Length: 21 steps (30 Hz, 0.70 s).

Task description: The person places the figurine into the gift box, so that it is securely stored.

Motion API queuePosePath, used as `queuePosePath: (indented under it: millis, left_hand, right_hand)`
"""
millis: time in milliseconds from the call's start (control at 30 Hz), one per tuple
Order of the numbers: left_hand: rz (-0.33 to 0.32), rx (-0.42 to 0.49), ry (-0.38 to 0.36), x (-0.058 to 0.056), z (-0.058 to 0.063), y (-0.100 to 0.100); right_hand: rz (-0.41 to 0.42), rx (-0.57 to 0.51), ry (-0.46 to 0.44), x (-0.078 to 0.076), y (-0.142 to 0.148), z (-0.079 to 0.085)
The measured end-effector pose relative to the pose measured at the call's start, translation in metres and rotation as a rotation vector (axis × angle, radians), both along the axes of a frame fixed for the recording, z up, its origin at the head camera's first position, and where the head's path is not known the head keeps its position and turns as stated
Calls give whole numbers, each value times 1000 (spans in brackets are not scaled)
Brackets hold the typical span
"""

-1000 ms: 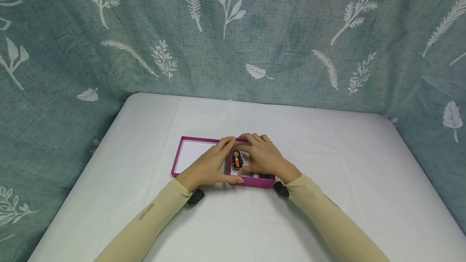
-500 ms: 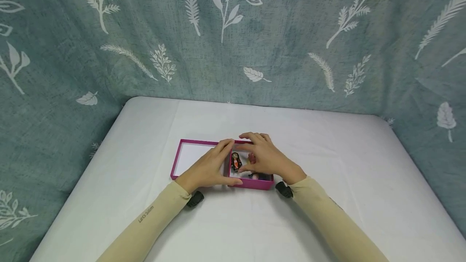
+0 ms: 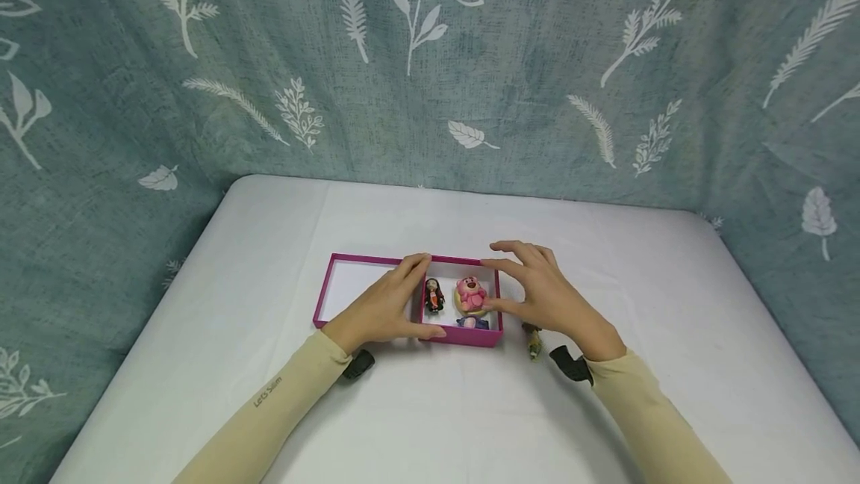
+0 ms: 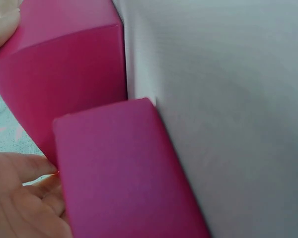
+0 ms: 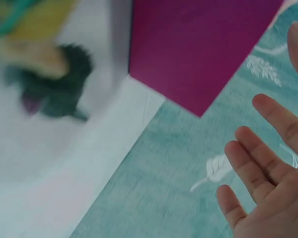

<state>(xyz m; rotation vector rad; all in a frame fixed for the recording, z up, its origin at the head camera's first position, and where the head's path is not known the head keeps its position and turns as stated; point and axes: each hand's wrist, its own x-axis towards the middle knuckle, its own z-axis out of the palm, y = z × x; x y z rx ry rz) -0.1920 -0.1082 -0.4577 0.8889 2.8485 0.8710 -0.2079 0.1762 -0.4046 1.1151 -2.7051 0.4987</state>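
A magenta box point(image 3: 463, 337) with a white inside stands in mid-table. Inside it are a dark-haired doll figurine point(image 3: 434, 296), a pink bear figurine point(image 3: 471, 294) and a small blue-purple figurine point(image 3: 472, 323) by the front wall. My left hand point(image 3: 386, 305) spans the box's left end, thumb at the front and fingers at the back. My right hand point(image 3: 547, 301) hovers at the right wall with fingers spread and nothing held; its thumb tip overlaps that wall. In the right wrist view the right fingers point(image 5: 258, 173) are apart from the box.
A shallow magenta tray, like a lid point(image 3: 325, 286), lies against the box's left side, partly under my left hand. A small greenish figurine point(image 3: 534, 342) lies on the white table point(image 3: 463, 417) right of the box. Patterned teal cloth point(image 3: 376, 118) hangs behind.
My right hand has moved right, out of the box, uncovering the pink bear and the blue-purple figurine. The greenish figurine has come into sight. My left hand has stayed on the box.
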Motion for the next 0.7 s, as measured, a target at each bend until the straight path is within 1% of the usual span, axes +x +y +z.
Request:
queuePosePath:
  millis: [133, 267, 500, 700]
  left_hand:
    - [1, -2, -5, -1, 0, -1]
    - [5, 1, -17, 0, 0, -2]
    - [1, 6, -21, 0, -3, -2]
    - [-2, 12, -10, 0, -1, -2]
  right_hand:
    - [-11, -34, 11, 9, 18, -2]
    - [-35, -44, -4, 18, 37, -8]
    - [-93, -56, -49, 29, 65, -30]
    - [-108, -27, -122, 35, 75, -47]
